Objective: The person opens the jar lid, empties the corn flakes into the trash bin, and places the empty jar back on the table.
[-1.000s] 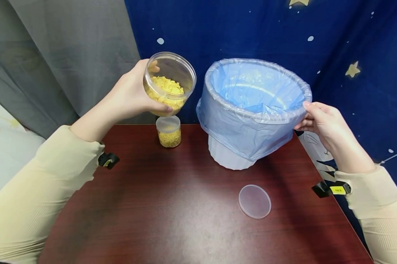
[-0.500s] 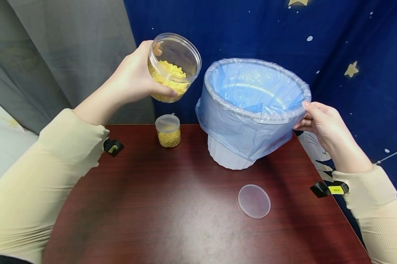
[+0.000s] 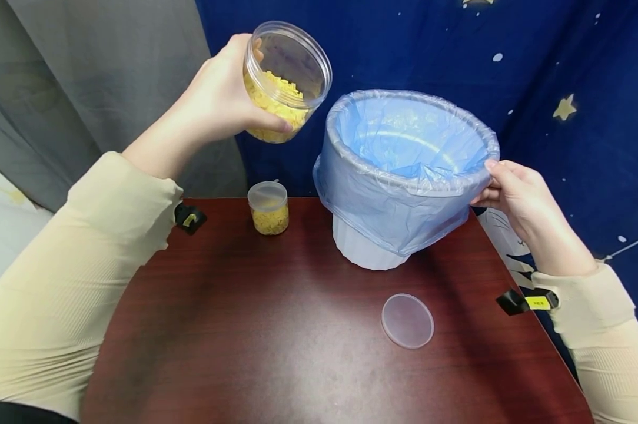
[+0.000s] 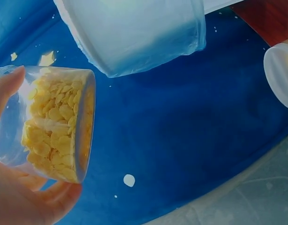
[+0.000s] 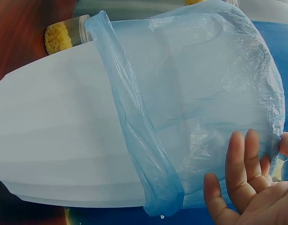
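Gripping jar (image 3: 284,82); left hand (image 3: 221,103)

Bright even light, soft tabletop (image 3: 298,330) glare, wide-angle edge distortion

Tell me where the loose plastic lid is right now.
In the head view, the loose lid lies flat on the table, toward the right side, in front of the bin and apart from both hands.
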The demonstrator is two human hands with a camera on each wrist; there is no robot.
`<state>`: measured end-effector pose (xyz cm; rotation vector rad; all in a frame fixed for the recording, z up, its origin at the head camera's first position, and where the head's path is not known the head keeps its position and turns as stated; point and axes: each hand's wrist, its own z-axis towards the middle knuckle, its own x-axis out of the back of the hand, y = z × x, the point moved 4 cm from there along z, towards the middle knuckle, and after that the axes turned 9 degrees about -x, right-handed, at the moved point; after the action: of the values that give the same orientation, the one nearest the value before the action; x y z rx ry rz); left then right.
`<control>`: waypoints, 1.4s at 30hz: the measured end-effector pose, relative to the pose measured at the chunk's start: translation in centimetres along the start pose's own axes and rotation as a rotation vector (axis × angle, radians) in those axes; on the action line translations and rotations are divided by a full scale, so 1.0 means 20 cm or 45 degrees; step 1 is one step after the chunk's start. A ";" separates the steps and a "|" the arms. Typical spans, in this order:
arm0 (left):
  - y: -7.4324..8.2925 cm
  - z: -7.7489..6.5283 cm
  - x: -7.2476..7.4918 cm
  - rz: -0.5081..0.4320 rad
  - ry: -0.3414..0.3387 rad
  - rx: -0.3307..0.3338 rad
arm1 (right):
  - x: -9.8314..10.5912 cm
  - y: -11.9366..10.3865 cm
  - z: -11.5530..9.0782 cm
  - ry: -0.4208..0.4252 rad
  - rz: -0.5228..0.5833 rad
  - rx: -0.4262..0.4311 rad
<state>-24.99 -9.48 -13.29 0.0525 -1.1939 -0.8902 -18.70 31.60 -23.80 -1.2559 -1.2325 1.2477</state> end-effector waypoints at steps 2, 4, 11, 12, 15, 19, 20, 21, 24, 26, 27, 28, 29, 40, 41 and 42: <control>0.01 0.01 0.01 0.008 0.012 -0.011 | 0.00 0.00 0.00 0.005 0.003 0.001; 0.02 0.03 0.01 0.016 0.020 -0.021 | 0.00 0.00 0.00 0.010 0.004 0.001; 0.05 0.06 0.00 0.029 0.033 -0.072 | -0.01 0.00 0.00 0.014 0.002 -0.012; 0.06 0.06 0.00 0.028 0.036 -0.078 | -0.01 0.00 0.00 0.013 0.003 -0.011; 0.08 0.08 0.00 0.043 0.053 -0.098 | -0.01 0.01 0.01 0.017 0.003 -0.008; 0.10 0.09 -0.01 0.074 0.071 -0.136 | -0.02 0.01 0.01 0.030 -0.013 -0.006; 0.11 0.10 -0.02 0.082 0.073 -0.142 | -0.02 0.01 0.01 0.030 -0.013 -0.004; 0.11 0.10 -0.02 0.091 0.074 -0.143 | -0.02 0.01 0.01 0.027 -0.015 -0.001; 0.13 0.11 -0.04 0.124 0.070 -0.134 | -0.03 0.01 0.00 0.014 -0.005 0.015; 0.13 0.12 -0.05 0.157 0.066 -0.124 | -0.03 0.01 0.00 0.005 0.005 0.023; 0.14 0.13 -0.06 0.173 0.063 -0.120 | -0.03 0.01 0.00 0.005 0.005 0.023; 0.14 0.13 -0.06 0.189 0.061 -0.120 | -0.03 0.01 0.00 0.005 0.003 0.021; 0.15 0.14 -0.07 0.205 0.061 -0.123 | -0.03 0.01 0.00 0.008 -0.002 0.018; 0.21 0.17 -0.12 0.361 0.070 -0.167 | -0.03 0.00 -0.01 0.011 -0.015 -0.008; 0.21 0.17 -0.12 0.365 0.072 -0.171 | -0.03 0.00 -0.01 0.011 -0.016 -0.007; 0.21 0.18 -0.12 0.369 0.074 -0.172 | -0.03 0.00 -0.01 0.010 -0.017 -0.005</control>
<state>-25.69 -3.73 -11.73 -0.1984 -1.0529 -0.7061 -18.45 30.99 -23.84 -1.2526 -1.2362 1.2304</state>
